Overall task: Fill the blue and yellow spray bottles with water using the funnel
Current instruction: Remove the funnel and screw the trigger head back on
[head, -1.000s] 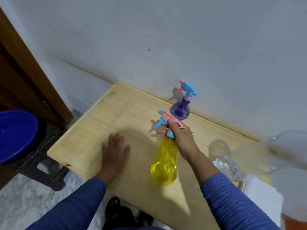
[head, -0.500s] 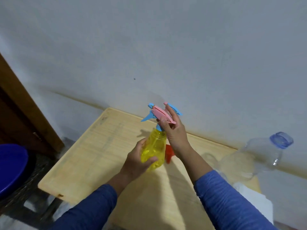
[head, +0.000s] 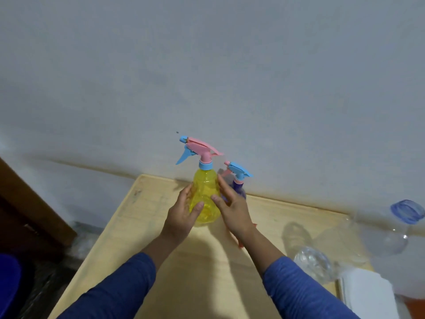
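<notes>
**Yellow sprayer held between two hands above the table**

One pale wooden table [head: 142, 229], running from 12 o'clock at the grey wall down to 6 o'clock. Two blue sleeves, entering from 7 and 5 o'clock. One large clear plastic water bottle with a blue cap [head: 388, 233], lying tilted at 3 o'clock, cap pointing up and right; one more clear, rounded plastic shape [head: 314, 264] at 4 o'clock, blurred, kind not certain. One white folded stack [head: 365, 293] at 4 to 5 o'clock, at the table's right end. One dark blue basin edge [head: 9, 282] at 8 o'clock, off the table.

Two spray bottles counted. One translucent yellow plastic spray bottle with a pink head and blue trigger and collar [head: 204, 194], upright at centre, raised off the tabletop, nozzle toward 10 o'clock. One purple-blue spray bottle with a blue head and pink trigger [head: 239, 183], just past it at 1 o'clock, standing near the wall, mostly hidden.

Two hands. Left hand [head: 181, 215] wrapped on the yellow body from 8 o'clock, thumb across the front. Right hand [head: 232, 208] on the body from 4 o'clock, thumb pressed to the front, fingers nearly straight along the far side.

One small orange-red piece [head: 240, 242] peeking from under the right wrist at 5 o'clock; shape hidden.
</notes>
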Available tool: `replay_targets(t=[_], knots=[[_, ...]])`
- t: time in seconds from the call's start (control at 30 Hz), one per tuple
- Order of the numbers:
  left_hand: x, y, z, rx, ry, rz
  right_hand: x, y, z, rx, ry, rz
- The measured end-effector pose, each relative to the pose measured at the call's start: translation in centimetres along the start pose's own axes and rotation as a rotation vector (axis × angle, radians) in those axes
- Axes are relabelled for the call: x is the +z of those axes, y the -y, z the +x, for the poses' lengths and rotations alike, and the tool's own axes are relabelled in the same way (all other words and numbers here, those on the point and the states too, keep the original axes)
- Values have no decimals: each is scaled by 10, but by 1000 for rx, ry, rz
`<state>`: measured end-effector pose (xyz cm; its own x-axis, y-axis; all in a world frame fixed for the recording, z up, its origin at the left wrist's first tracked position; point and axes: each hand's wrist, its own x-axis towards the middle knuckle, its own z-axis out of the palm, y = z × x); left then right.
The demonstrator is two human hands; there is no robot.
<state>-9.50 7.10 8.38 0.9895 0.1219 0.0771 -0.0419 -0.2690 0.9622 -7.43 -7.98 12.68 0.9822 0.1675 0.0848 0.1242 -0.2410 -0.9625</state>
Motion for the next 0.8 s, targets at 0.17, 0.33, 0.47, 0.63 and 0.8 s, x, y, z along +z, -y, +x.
replay_targets(t=[0.17,0.33,0.47,0.63,0.8], knots=[[-15,16,40,-50,66,48,23,-14,29,75,-68,-16],[-23,30,78,-129,109,99,43,-28,58,168,-145,-5],[-29,40,98,-133,156,129,57,-42,78,212,-190,6],[-31,49,114,-94,173,187,68,-51,94,271,-217,26],[-32,69,120,-134,210,238,72,-61,96,269,-218,18]])
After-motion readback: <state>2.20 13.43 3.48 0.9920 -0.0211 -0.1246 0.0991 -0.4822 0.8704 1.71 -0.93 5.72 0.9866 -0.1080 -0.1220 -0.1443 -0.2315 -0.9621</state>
